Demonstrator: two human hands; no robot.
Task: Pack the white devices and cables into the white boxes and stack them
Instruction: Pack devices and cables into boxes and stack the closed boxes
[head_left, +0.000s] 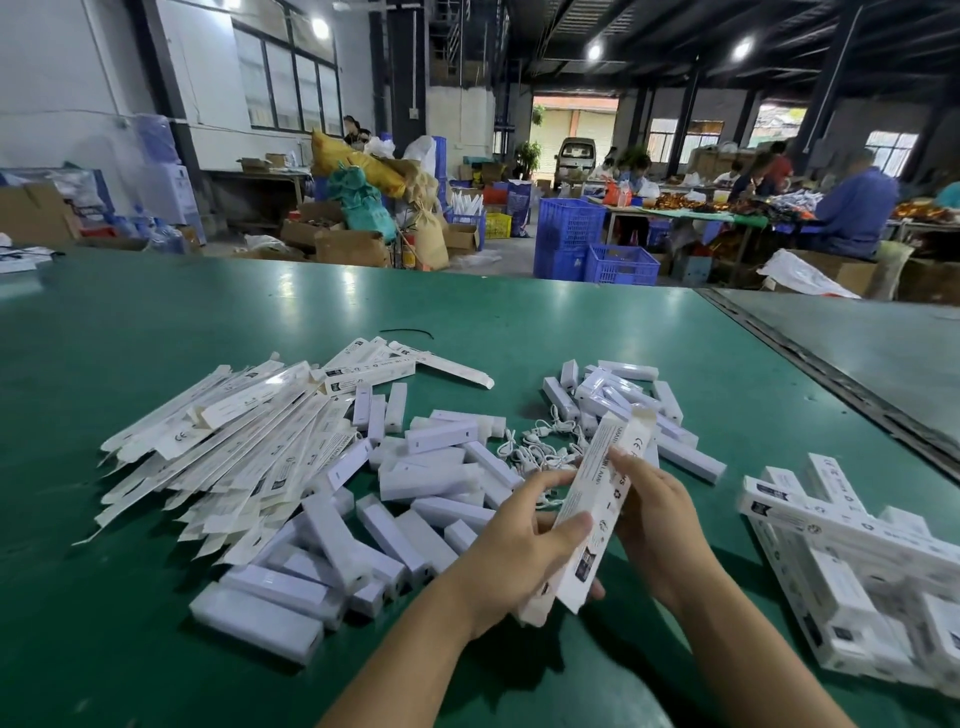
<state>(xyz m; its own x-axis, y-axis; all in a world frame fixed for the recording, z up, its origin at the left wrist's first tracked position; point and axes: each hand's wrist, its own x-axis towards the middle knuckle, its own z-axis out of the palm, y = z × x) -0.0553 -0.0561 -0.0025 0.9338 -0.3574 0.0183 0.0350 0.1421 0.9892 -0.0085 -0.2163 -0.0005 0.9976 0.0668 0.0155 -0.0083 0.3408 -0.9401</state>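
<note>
Green counter (156, 338), warehouse beyond. Lower centre: white box (602, 499) gripped by left hand (519, 535) low, right hand (654, 514) mid-length. Judged light, thin card, crushable; best taken by long edges.

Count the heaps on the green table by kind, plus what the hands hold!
Flat white cardboard boxes: 1 heap
White rectangular plastic devices: 2 heaps
Thin white cables: 1 heap
Packed white cardboard boxes: 1 heap
Long white printed box in left hand and right hand: 1
Total: 5 heaps, 1 held box
</note>
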